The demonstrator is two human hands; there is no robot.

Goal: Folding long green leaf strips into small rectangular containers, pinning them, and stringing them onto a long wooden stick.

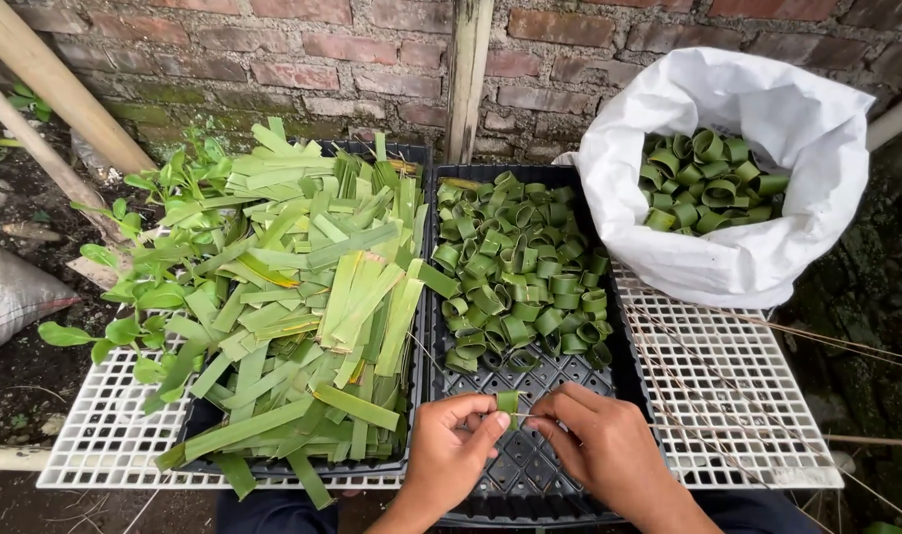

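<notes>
Outdoors against a brick wall, a white grid desk carries two black trays; both hands, left hand and right hand, pinch a leaf ring.

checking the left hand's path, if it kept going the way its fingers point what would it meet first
The left hand points right, so it would almost at once meet the right hand, both pinching the leaf strip.

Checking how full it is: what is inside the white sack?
The white sack holds green rolled leaf rings, seen through its open mouth. Only the top layer shows; the sack's walls hide how deep the pile goes.
</notes>
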